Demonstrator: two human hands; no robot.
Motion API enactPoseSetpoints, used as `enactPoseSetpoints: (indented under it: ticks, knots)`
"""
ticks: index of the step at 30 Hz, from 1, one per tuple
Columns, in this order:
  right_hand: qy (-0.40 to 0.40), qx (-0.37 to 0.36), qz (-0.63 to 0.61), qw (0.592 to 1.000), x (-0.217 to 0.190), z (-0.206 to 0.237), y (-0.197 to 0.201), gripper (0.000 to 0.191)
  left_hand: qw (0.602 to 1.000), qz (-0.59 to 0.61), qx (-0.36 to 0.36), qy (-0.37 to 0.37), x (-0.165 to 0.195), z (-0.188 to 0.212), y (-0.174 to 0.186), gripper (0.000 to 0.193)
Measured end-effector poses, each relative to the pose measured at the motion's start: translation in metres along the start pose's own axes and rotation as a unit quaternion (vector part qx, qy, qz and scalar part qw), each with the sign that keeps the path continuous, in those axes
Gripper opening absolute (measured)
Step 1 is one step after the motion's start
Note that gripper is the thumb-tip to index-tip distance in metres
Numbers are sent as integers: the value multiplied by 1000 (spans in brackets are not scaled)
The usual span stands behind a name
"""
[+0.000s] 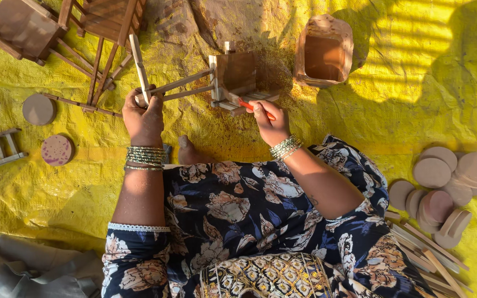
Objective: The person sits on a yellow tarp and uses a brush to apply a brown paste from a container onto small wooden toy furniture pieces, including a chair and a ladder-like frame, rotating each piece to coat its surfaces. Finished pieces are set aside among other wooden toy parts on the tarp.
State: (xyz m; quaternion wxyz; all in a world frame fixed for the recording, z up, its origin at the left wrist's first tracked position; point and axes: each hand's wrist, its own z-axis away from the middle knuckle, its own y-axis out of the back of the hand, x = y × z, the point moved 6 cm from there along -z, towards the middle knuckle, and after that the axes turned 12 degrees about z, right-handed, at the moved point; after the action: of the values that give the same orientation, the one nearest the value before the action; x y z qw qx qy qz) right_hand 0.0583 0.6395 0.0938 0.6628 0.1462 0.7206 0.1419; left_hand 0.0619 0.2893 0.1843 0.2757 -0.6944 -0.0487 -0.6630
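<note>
Wooden cart frame (233, 80) at upper centre of frame, long axis running left-right. My left hand (144, 116) clamps its shafts (180, 87) at left end. My right hand (270, 122), nearer box body, pinches orange brush (256, 109), tip touching frame underside. Hands well apart.

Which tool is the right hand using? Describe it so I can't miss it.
On the yellow tarp, find the small wooden cart ahead of the knees. The right hand holds a thin brush against its lower edge. Its orange handle is the only bright one among brown wood.
</note>
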Motion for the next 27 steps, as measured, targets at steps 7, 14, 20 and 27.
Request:
enactPoseSetpoints:
  ticks: [7, 14, 20, 27]
  knots:
    - [-56, 106, 28, 992, 35, -36, 51, 17, 999, -44, -7, 2, 8, 4, -4, 23]
    - [-82, 45, 88, 992, 13, -16, 13, 20, 999, -47, -19, -10, 11, 6, -7, 23]
    - [-22, 57, 16, 998, 18, -10, 25, 20, 999, -42, -2, -9, 12, 6, -5, 24]
    - [-71, 138, 86, 984, 27, -38, 39, 21, 998, -63, -17, -25, 16, 5, -7, 24]
